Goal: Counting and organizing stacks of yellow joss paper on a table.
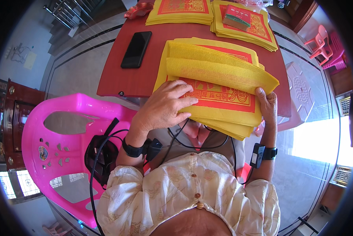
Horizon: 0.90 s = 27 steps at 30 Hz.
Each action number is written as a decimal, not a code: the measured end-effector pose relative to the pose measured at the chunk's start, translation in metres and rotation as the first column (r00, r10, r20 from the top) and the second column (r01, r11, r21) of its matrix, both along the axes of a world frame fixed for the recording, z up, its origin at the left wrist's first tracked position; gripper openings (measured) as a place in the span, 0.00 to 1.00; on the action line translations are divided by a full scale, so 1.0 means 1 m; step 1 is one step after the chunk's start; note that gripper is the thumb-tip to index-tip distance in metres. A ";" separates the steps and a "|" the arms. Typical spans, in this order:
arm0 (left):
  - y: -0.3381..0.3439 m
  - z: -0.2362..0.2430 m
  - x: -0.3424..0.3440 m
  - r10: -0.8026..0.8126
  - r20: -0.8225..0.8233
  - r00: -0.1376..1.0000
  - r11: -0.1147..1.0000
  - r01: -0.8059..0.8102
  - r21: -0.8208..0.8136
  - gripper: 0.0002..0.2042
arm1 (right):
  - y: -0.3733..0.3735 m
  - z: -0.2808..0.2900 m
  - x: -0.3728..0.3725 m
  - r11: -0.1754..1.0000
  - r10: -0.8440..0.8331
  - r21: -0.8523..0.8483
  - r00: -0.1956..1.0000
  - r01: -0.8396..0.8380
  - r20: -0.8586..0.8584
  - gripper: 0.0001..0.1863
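A thick stack of yellow joss paper with red printed panels lies at the table's near edge, its front overhanging towards my lap. The top yellow sheet is curled over away from me, its plain underside showing and a red panel bared below. My left hand rests on the stack's left side, fingers stretched and apart, the fingertips touching the paper by the fold. At the right end of the fold, my right hand pinches the curled sheet's edge with the thumb on top; its other fingers are mostly hidden behind the paper.
A black phone lies on the red table, left of the stack. Two further piles of printed yellow paper stand at the back, one topped by a red-and-green packet. A pink plastic chair holding a black bag is at my left.
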<state>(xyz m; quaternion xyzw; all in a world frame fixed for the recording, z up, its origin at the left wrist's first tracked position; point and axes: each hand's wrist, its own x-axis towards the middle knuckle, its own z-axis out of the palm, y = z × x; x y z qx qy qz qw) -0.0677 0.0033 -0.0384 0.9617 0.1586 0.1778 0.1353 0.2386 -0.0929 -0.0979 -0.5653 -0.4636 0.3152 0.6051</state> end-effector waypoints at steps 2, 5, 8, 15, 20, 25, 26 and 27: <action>-0.001 0.001 0.001 0.009 0.005 1.000 1.000 -0.009 0.007 0.20 | 0.000 0.000 0.000 1.000 0.002 0.011 1.000 -0.002 0.003 0.16; -0.001 0.001 0.000 0.000 0.004 1.000 1.000 0.000 0.028 0.20 | 0.000 0.001 -0.001 1.000 0.005 0.006 1.000 -0.005 -0.001 0.16; 0.000 0.000 -0.001 -0.006 0.009 1.000 0.999 0.006 0.034 0.17 | 0.000 0.000 0.000 1.000 0.002 0.006 1.000 -0.002 0.006 0.16; -0.001 0.002 -0.001 -0.003 0.004 1.000 1.000 0.003 0.015 0.19 | 0.000 0.000 -0.002 1.000 0.005 0.019 1.000 -0.005 -0.016 0.16; -0.001 0.003 0.000 -0.004 -0.003 1.000 1.000 0.004 -0.001 0.18 | 0.000 -0.001 0.001 1.000 0.008 0.003 1.000 -0.008 0.019 0.16; -0.001 0.004 0.001 -0.005 0.003 1.000 1.000 0.005 -0.012 0.18 | -0.001 0.000 0.002 1.000 0.011 0.000 1.000 -0.011 0.005 0.16; -0.001 0.004 0.001 -0.007 0.007 1.000 1.000 0.007 -0.010 0.18 | -0.001 0.001 0.002 1.000 0.021 -0.006 1.000 -0.021 0.010 0.16; -0.001 0.004 0.001 -0.006 0.009 1.000 1.000 0.006 -0.010 0.18 | -0.001 0.001 0.002 1.000 0.022 -0.007 1.000 -0.022 0.012 0.16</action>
